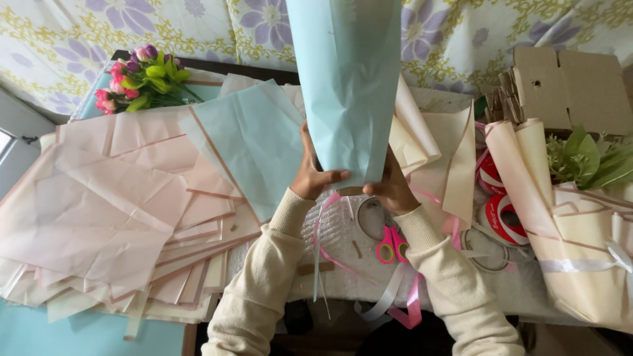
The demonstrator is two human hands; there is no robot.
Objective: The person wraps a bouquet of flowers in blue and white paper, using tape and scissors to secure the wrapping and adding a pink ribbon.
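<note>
Pink and cream wrapping sheets (99, 217) — a loose stack covering the bench's left half. Pale blue paper cone (347, 86), upright over the bench's middle, clamped at its narrow base by both hands: left hand (315, 173), thumb across the front; right hand (390, 188), fingers closed behind. Artificial flower bunch (142, 79), far left corner. Pink-handled scissors (391, 245), near edge — just below the hands.

I count two hands, my left hand (315, 173) and right hand (390, 186), on one blue paper cone (346, 86). I see one flower bunch (140, 80), one pair of pink scissors (390, 244), two red tape rolls (500, 204), one cardboard box (570, 86), one finished cream-wrapped bouquet (573, 217). Pink sheets (99, 211): too many, overlapped, to count.
</note>
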